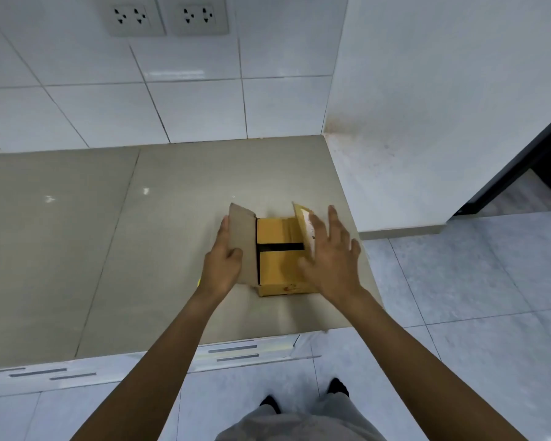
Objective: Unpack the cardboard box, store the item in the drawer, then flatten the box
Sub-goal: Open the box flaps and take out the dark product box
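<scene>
Near the bench's point(77, 249) right edge, the cardboard box point(280, 265) has outer flaps spread, the left hand point(225, 261) pinching one and the right hand point(328, 262) splayed; inner flaps, item, drawer and flattening remain.

beige countertop point(77, 249), tiled wall point(77, 106), two sockets point(167, 15)

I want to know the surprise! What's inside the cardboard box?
Not visible yet. The cardboard box has its outer flaps open, but two yellow inner flaps still cover the inside. Only a dark gap shows between them.
</scene>
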Demonstrator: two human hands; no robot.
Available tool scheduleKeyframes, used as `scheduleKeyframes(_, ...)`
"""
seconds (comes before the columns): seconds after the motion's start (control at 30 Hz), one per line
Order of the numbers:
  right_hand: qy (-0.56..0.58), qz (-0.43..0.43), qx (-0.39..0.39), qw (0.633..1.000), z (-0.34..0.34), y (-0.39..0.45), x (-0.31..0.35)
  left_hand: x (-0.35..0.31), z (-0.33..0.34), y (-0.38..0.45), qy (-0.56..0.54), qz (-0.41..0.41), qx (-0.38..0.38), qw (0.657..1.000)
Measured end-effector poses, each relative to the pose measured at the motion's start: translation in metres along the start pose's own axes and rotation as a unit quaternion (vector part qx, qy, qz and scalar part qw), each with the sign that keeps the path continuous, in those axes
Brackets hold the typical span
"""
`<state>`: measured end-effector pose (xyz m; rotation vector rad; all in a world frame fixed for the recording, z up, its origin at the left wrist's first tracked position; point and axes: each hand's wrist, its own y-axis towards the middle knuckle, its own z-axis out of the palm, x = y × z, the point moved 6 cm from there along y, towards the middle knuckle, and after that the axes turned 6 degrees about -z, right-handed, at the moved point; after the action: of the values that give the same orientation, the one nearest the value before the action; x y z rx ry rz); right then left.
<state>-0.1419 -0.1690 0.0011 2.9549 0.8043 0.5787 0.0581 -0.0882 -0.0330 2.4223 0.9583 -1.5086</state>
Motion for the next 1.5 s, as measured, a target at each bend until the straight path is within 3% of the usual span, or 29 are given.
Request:
scheduleKeyframes(0.07, 0.001, 0.017, -0.076, 0.997, -0.019, -0.001, -0.016, 0.009, -0.003, 0.001, 0.010, -0.004, -0.003, 1.000)
scheduleKeyframes(0.13, 0.008, 0.052, -0.097, 0.994, -0.027, -0.001, -0.039, 0.016, -0.002, -0.001, 0.029, -0.006, 0.012, 0.999)
scheduleKeyframes(0.23, 0.030, 0.115, -0.040, 0.992, -0.016, -0.004, -0.068, 0.020, 0.008, -0.005, 0.155, 0.041, 0.027, 0.987)
scheduleKeyframes(0.33, 0.025, 0.086, 0.005, 0.996, 0.005, -0.009, -0.067, 0.015, 0.019, -0.010, 0.299, 0.100, 0.030, 0.949)
scheduleKeyframes(0.47, 0.074, 0.041, 0.000, 0.996, 0.017, -0.007, -0.050, 0.012, 0.024, -0.010, 0.205, 0.117, 0.074, 0.969)
scheduleKeyframes(0.63, 0.145, 0.066, 0.085, 0.984, 0.030, -0.004, -0.044, 0.014, 0.021, -0.005, 0.112, 0.087, 0.073, 0.987)
scheduleKeyframes(0.7, 0.282, 0.095, 0.048, 0.954, 0.021, -0.003, -0.041, 0.013, 0.021, -0.004, 0.082, 0.067, 0.072, 0.992)
scheduleKeyframes(0.77, 0.412, 0.155, 0.016, 0.898, 0.008, -0.005, -0.042, 0.010, 0.022, -0.003, 0.058, 0.045, 0.072, 0.995)
scheduleKeyframes(0.83, 0.490, 0.182, 0.036, 0.852, 0.000, -0.009, -0.040, 0.009, 0.027, -0.004, 0.054, 0.021, 0.104, 0.993)
scheduleKeyframes(0.9, 0.520, 0.154, 0.066, 0.838, -0.004, -0.019, -0.032, 0.010, 0.036, -0.007, 0.080, -0.004, 0.168, 0.983)
scheduleKeyframes(0.97, 0.490, 0.115, 0.078, 0.861, 0.001, -0.031, -0.027, 0.014, 0.044, -0.013, 0.170, -0.010, 0.211, 0.963)
scheduleKeyframes(1.07, 0.424, 0.072, 0.037, 0.902, 0.009, -0.051, -0.027, 0.025, 0.050, -0.018, 0.293, 0.019, 0.207, 0.933)
scheduleKeyframes(1.13, 0.315, 0.019, 0.021, 0.949, 0.011, -0.051, -0.026, 0.028, 0.051, -0.020, 0.311, 0.039, 0.184, 0.931)
scheduleKeyframes(1.2, 0.181, -0.044, 0.063, 0.981, 0.016, -0.041, -0.021, 0.030, 0.052, -0.021, 0.314, 0.049, 0.153, 0.936)
scheduleKeyframes(1.3, 0.043, -0.104, 0.086, 0.990, 0.017, -0.017, -0.018, 0.031, 0.055, -0.022, 0.318, 0.056, 0.126, 0.938)
scheduleKeyframes(1.5, 0.028, -0.131, -0.006, 0.991, -0.006, 0.044, -0.023, 0.027, 0.054, -0.023, 0.335, 0.077, 0.095, 0.934)
